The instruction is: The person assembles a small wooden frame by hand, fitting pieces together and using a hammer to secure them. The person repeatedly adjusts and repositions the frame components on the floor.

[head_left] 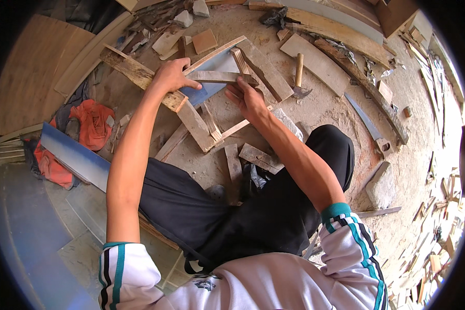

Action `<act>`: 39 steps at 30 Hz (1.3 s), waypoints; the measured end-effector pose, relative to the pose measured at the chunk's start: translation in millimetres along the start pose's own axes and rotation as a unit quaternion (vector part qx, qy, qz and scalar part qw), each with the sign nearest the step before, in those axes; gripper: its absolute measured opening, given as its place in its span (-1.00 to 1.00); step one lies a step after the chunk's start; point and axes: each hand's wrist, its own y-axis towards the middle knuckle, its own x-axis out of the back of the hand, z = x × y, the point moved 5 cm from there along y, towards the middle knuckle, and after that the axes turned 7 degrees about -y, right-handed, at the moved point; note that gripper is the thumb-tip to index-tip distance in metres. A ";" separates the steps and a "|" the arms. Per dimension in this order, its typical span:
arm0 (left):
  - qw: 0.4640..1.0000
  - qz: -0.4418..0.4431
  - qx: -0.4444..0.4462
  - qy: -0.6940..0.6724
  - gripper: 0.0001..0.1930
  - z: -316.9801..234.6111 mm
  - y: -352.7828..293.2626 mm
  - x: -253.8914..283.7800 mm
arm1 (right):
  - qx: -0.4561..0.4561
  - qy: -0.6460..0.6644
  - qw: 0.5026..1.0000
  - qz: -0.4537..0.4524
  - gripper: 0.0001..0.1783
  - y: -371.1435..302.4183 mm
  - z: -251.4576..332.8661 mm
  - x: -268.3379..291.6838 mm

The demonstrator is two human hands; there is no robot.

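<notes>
A narrow wooden strip (217,77) lies across a low frame of rough boards (195,125) on the floor before me. My left hand (169,78) is at the strip's left end, its thumb along the wood and its fingers bent over by the frame's side. Near the other end, my right hand (248,101) pinches the strip between thumb and fingers. A blue and white panel (207,92) shows inside the frame under the strip. Below my left wrist, a weathered plank (134,70) with a broken end rests on the frame's left side.
A claw hammer (299,75) lies right of the frame, and a handsaw (366,120) farther right. A long beam (367,85) and a flat board (315,64) lie beyond. At left are an orange and dark cloth (91,124) and a blue-white board (77,157). Wood scraps (423,248) cover the right side.
</notes>
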 end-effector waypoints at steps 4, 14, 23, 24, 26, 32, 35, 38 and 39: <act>1.000 0.004 -0.028 0.003 -0.35 2.6 -0.8 -0.6 | 0.019 -0.008 1.000 -0.013 -0.59 -5.1 9.3 -9.4; 0.999 0.028 0.009 -0.042 -0.42 6.6 -10.3 3.0 | 0.059 -0.074 0.995 -0.031 -0.57 -12.5 38.7 -20.4; 0.999 -0.023 0.025 -0.017 -0.46 1.2 -21.4 1.5 | 0.058 -0.069 0.996 -0.020 -0.59 -8.6 37.8 -21.6; 0.999 -0.020 0.033 -0.019 -0.46 2.0 -20.2 1.0 | 0.063 -0.071 0.995 -0.020 -0.60 -7.5 38.5 -21.3; 0.999 -0.029 0.023 -0.028 -0.47 2.0 -21.3 0.2 | 0.071 -0.074 0.994 -0.020 -0.61 -5.7 39.6 -20.3; 1.000 -0.008 0.005 0.024 -0.43 -4.5 -15.8 0.7 | 0.071 -0.085 0.993 -0.036 -0.61 -2.3 43.1 -18.4; 0.999 -0.004 -0.012 0.030 -0.33 -4.0 -10.5 -0.9 | 0.031 -0.114 0.992 -0.038 -0.66 -5.6 40.6 -24.6; 1.000 0.002 -0.027 -0.003 -0.24 -10.7 -2.1 -5.7 | 0.048 -0.118 0.991 -0.034 -0.63 -4.3 42.7 -23.5; 1.000 0.009 -0.023 -0.014 -0.22 -9.9 -1.5 -7.7 | 0.049 -0.114 0.992 -0.033 -0.62 -3.9 41.8 -23.4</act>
